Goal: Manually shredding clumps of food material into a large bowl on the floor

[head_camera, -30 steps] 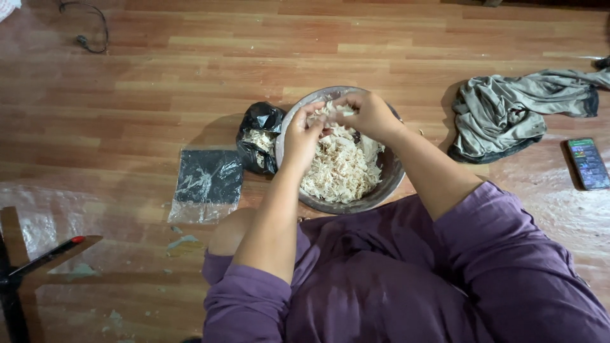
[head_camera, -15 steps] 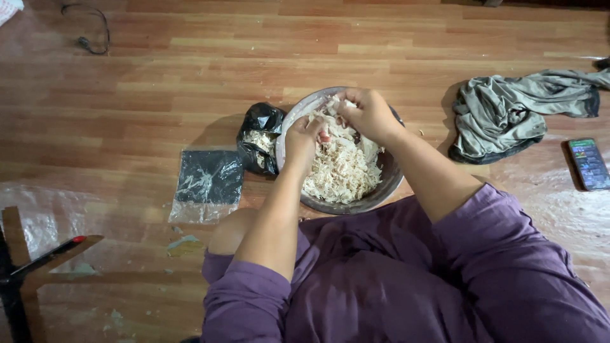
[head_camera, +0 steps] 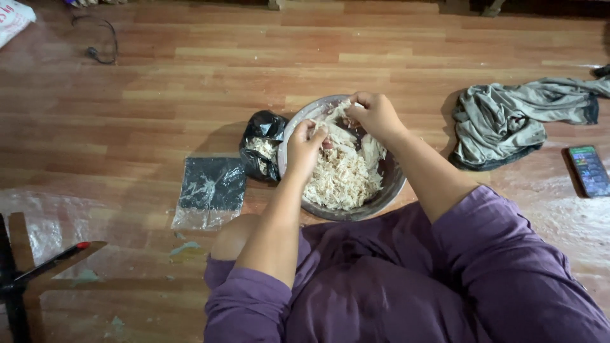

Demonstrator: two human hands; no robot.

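A round metal bowl [head_camera: 385, 192] sits on the wooden floor in front of me, heaped with pale shredded meat [head_camera: 343, 178]. My left hand [head_camera: 305, 149] and my right hand [head_camera: 375, 114] are both over the bowl's far side. Each pinches an end of the same pale strip of meat stretched between them. Purple sleeves cover both my upper arms.
A black plastic bag [head_camera: 262, 145] holding pale scraps leans against the bowl's left side. A flat clear pouch [head_camera: 210, 190] lies left of it. A crumpled grey cloth [head_camera: 508, 121] and a phone [head_camera: 589, 170] lie at the right. A cable [head_camera: 101, 44] is far left.
Both hands stay over the bowl. The left hand has drawn slightly toward me and the right slightly away, pulling the meat strip apart between them.
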